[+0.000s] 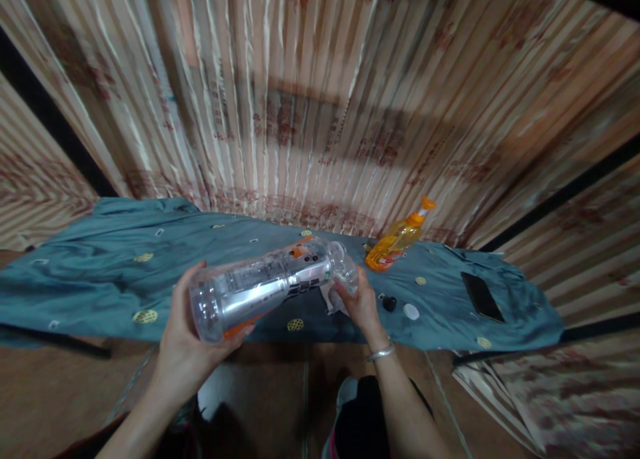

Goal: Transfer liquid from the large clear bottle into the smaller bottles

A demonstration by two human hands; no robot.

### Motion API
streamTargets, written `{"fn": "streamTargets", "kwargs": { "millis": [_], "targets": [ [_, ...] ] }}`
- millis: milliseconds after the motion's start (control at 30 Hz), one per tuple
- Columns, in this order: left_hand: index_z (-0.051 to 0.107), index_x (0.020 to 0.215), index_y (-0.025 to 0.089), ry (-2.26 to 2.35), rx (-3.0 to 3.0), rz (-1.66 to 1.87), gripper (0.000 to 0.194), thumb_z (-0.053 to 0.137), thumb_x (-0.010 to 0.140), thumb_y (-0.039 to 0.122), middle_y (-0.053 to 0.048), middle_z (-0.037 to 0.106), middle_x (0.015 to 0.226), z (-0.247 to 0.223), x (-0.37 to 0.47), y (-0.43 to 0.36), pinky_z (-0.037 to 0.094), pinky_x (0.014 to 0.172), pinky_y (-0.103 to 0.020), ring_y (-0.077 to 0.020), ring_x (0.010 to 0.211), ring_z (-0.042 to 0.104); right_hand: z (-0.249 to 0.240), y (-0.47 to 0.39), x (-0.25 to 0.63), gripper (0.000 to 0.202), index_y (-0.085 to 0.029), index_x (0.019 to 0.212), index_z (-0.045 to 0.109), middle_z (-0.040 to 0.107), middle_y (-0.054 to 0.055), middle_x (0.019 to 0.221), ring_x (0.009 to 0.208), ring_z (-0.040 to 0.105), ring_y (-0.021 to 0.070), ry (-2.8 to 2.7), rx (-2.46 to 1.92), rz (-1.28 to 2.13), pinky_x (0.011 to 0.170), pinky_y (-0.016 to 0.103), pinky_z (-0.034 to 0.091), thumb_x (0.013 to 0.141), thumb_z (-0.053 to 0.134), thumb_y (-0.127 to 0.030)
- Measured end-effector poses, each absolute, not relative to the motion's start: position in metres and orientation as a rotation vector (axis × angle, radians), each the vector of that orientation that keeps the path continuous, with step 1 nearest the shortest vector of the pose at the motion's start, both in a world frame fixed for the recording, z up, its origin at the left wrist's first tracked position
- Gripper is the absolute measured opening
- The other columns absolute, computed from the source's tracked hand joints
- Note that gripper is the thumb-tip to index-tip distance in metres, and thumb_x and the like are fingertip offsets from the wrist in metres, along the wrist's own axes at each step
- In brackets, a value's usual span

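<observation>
A large clear plastic bottle (260, 287) with a silver and orange label lies nearly sideways in the air above the cloth. Its base end rests in my left hand (183, 326), fingers wrapped around it. At the bottle's other end, my right hand (361, 306) pinches a see-through plastic piece (345, 267); whether this is part of the bottle or separate, I cannot tell. Something whitish and crumpled (331, 300) shows just below, beside the right fingers. A black cap (389, 304) and a white round lid (411, 312) lie to the right of that hand.
A teal patterned cloth (115, 266) covers the long table. Toward its back right stands an orange pump bottle (395, 244). Farther right lies a dark phone (481, 295). Striped curtains (300, 112) hang behind, with dark frame poles (55, 119) at the sides.
</observation>
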State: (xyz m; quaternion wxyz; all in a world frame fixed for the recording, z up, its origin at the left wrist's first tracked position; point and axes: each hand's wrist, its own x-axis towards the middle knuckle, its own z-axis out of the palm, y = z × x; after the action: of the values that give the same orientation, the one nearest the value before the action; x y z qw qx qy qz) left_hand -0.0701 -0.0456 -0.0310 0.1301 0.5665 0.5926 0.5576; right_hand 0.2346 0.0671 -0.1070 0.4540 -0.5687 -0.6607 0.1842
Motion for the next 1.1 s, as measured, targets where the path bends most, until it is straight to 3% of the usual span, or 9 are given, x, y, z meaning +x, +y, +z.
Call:
{"fn": "streamTargets", "kwargs": {
  "millis": [300, 567, 800, 1100],
  "targets": [
    [0.048, 0.140, 0.025, 1.781, 1.537, 1.692, 0.105, 0.090, 0.048, 0.052, -0.012, 0.066, 0.121, -0.024, -0.060, -0.047, 0.059, 0.090, -0.060, -0.0377, 0.104, 0.069, -0.106, 0.067, 0.234, 0.051, -0.021, 0.129, 0.055, 0.071, 0.012, 0.122, 0.110, 0.069, 0.0283, -1.637, -1.377, 0.467, 0.097, 0.043, 0.056, 0.083, 0.066, -0.037],
    [0.049, 0.141, 0.024, 1.750, 1.553, 1.738, 0.106, 0.088, 0.048, 0.058, -0.009, 0.067, 0.115, -0.027, -0.060, -0.046, 0.065, 0.078, -0.050, -0.0320, 0.094, 0.072, -0.107, 0.069, 0.233, 0.050, -0.020, 0.130, 0.055, 0.070, 0.011, 0.123, 0.113, 0.068, 0.0266, -1.653, -1.331, 0.429, 0.100, 0.041, 0.055, 0.083, 0.067, -0.032],
    [0.043, 0.146, 0.025, 1.691, 1.605, 1.745, 0.105, 0.089, 0.054, 0.049, -0.015, 0.063, 0.137, -0.034, -0.061, -0.046, 0.055, 0.098, -0.065, -0.0378, 0.116, 0.068, -0.105, 0.069, 0.233, 0.050, -0.019, 0.129, 0.055, 0.071, 0.011, 0.123, 0.111, 0.069, 0.0274, -1.650, -1.355, 0.465, 0.098, 0.042, 0.055, 0.082, 0.067, -0.030],
    [0.044, 0.146, 0.027, 1.686, 1.539, 1.749, 0.107, 0.090, 0.051, 0.047, -0.016, 0.063, 0.139, -0.033, -0.061, -0.046, 0.055, 0.097, -0.064, -0.0393, 0.118, 0.068, -0.105, 0.070, 0.234, 0.055, -0.020, 0.131, 0.054, 0.072, 0.010, 0.121, 0.110, 0.069, 0.0279, -1.645, -1.413, 0.480, 0.098, 0.044, 0.055, 0.079, 0.070, -0.029]
  ]
}}
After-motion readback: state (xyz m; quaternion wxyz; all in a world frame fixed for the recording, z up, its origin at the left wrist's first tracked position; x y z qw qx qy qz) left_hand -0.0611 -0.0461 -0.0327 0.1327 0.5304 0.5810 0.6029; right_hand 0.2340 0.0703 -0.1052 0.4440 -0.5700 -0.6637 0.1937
